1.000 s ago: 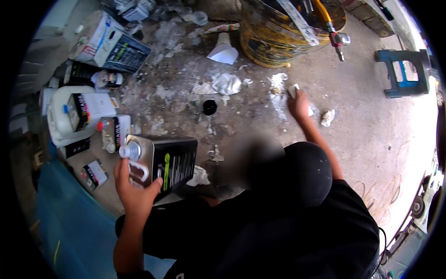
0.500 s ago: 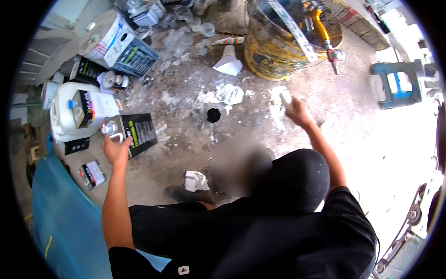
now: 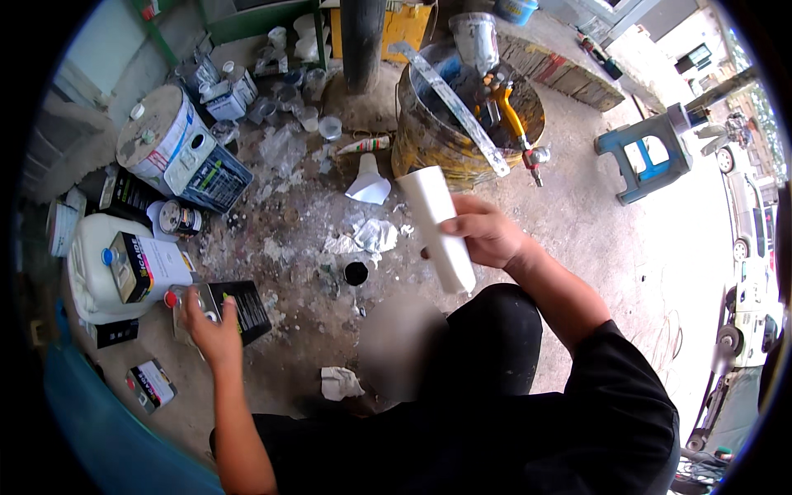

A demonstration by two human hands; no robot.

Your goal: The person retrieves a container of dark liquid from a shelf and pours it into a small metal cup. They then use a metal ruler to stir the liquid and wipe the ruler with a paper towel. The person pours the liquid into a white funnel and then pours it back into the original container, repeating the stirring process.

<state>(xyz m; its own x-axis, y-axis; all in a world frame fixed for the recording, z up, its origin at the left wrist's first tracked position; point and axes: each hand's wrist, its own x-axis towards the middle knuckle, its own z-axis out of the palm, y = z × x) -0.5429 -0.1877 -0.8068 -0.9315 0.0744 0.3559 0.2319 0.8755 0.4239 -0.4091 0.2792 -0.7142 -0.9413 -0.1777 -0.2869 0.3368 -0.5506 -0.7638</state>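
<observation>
Head view: right hand (image 3: pixel 487 235) clamped a white tube (image 3: pixel 437 227) mid-length, probably light and stiff; left hand (image 3: pixel 206 322) fingers closed on a black can (image 3: pixel 235 309), likely heavier.

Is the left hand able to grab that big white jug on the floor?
Probably yes. The left hand rests on a black metal can right beside the white jug, and nothing stands between them, though a small box lies on the jug.
</observation>
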